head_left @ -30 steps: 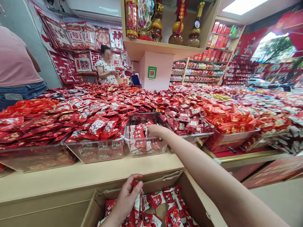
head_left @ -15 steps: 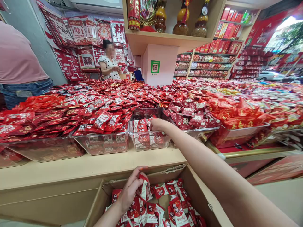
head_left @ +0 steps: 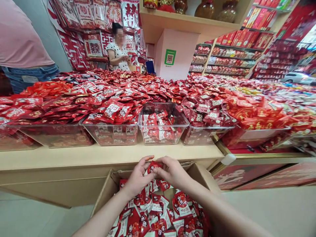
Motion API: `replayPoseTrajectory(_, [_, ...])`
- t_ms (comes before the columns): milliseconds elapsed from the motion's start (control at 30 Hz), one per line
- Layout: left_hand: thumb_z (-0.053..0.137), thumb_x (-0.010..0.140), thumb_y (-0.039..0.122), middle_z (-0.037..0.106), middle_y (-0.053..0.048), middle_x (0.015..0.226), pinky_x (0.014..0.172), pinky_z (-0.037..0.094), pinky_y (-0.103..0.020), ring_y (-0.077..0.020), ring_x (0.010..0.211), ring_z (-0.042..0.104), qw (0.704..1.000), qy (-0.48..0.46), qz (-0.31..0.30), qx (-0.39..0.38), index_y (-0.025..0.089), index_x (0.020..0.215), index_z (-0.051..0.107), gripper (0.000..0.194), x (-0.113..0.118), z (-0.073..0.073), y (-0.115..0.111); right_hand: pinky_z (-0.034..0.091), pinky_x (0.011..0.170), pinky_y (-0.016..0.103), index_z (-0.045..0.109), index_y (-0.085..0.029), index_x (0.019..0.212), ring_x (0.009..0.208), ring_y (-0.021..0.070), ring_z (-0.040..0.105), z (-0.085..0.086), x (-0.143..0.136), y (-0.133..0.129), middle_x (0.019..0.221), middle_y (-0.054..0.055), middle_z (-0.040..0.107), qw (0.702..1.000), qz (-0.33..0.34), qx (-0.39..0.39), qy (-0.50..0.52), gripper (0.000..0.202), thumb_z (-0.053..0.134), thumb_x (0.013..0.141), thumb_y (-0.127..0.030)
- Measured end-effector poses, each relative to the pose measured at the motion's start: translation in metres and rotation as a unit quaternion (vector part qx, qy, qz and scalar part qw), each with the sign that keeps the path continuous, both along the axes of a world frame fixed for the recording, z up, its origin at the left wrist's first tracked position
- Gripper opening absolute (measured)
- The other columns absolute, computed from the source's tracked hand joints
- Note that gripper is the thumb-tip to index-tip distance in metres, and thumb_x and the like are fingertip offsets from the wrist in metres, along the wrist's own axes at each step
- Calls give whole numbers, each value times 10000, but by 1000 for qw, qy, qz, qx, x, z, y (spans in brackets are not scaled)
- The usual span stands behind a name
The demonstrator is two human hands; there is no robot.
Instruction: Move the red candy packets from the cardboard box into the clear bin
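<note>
So closest to me there's a cardboard box [head_left: 112, 186] with loads of little red-and-white packets [head_left: 181, 204] scattered inside. Right above them, both hands meet over one red packet [head_left: 152, 167]. It's pinched in the left hand [head_left: 139, 177], thumb in front and below, fingers curled up behind its top left. The right hand [head_left: 172, 171] comes in from the other side, thumb lying on the packet's lower right and fingers bent over; honestly can't tell if that one's really gripping or just touching. Past the box is a pale counter [head_left: 61, 158], then a clear bin [head_left: 158, 107] partly filled with similar packets, squeezed between fuller bins. Behind that, a huge spread of wrapped stuff [head_left: 138, 87], and at the back someone in a dotted top [head_left: 118, 56], hands together.
</note>
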State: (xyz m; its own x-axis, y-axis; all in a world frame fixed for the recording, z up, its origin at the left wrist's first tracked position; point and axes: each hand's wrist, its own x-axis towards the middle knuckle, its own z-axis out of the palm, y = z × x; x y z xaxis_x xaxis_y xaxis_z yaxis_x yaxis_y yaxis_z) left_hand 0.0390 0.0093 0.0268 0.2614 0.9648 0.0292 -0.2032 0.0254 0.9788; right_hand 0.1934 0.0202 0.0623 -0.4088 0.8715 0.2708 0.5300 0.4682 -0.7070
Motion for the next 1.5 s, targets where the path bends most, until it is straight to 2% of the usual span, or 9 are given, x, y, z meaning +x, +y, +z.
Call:
replayPoseTrajectory(133, [608, 667, 163, 598, -32, 896, 772, 412, -287, -159, 845, 545, 999, 43, -12, 12, 197, 1070, 432, 441, 1, -1, 2, 387, 566, 219, 576, -159, 688, 596, 113, 490, -35, 3, 4, 627, 5, 538, 984, -15, -124, 127, 203, 492, 751, -334])
replayPoseTrajectory(333, [593, 688, 184, 596, -20, 852, 705, 418, -265, -145, 768, 549, 997, 63, -51, 7, 205, 1071, 447, 411, 1, 11, 4, 312, 423, 202, 525, -154, 649, 415, 78, 382, -33, 5, 4, 460, -43, 445, 926, -3, -298, 231, 269, 490, 731, -408])
replayPoseTrajectory(433, [607, 683, 198, 587, -18, 872, 674, 419, -253, -137, 737, 555, 998, 55, -39, -18, 226, 1091, 427, 446, -2, 9, 2, 337, 450, 217, 549, -162, 642, 466, 99, 422, -24, 8, -2, 503, -19, 473, 960, -36, -200, 193, 236, 489, 743, -367])
replayPoseTrajectory(567, [595, 705, 284, 597, -24, 827, 694, 417, -292, -159, 733, 574, 995, 42, -21, -89, 221, 1101, 409, 442, -3, 9, -4, 381, 532, 230, 588, -172, 755, 592, 121, 475, -17, 15, -10, 641, 29, 516, 988, -73, 88, 106, 155, 448, 784, -232])
replayPoseTrajectory(767, [455, 800, 355, 577, -37, 990, 763, 398, -306, -161, 842, 548, 978, -117, -50, -165, 253, 1122, 425, 339, 8, 19, -11, 404, 582, 253, 573, -189, 805, 682, 145, 482, -26, 4, -20, 744, 47, 559, 970, 54, 232, -52, 106, 479, 757, -175])
replayPoseTrajectory(1000, [535, 756, 292, 603, -11, 793, 672, 418, -253, -134, 680, 526, 997, 24, -74, -31, 171, 927, 575, 213, 3, 11, -4, 423, 722, 283, 466, -198, 1057, 853, 169, 484, -24, 3, -15, 946, 86, 511, 993, -27, 69, 95, 293, 463, 765, -178])
replayPoseTrajectory(1267, [551, 743, 326, 567, 11, 670, 559, 402, -228, -107, 561, 518, 994, 47, -95, -33, 150, 852, 566, 208, 0, 4, -5, 397, 536, 205, 509, -155, 722, 585, 102, 475, -37, 3, -6, 624, -10, 508, 955, 7, -168, 243, 190, 539, 726, -343])
replayPoseTrajectory(1367, [438, 789, 420, 592, -13, 649, 512, 387, -223, -119, 531, 537, 996, 6, -76, -41, 153, 872, 551, 302, -7, 0, -1, 417, 574, 224, 522, -156, 730, 614, 117, 510, -20, 7, -10, 669, 16, 555, 956, 14, -130, 262, 163, 527, 740, -319])
replayPoseTrajectory(1500, [277, 833, 463, 621, -56, 739, 522, 385, -230, -142, 589, 561, 999, -3, -38, -27, 162, 904, 538, 405, -14, -4, 3, 437, 552, 225, 509, -172, 764, 597, 121, 529, 48, 14, 9, 673, 21, 570, 947, -86, 15, 308, 150, 529, 731, -317])
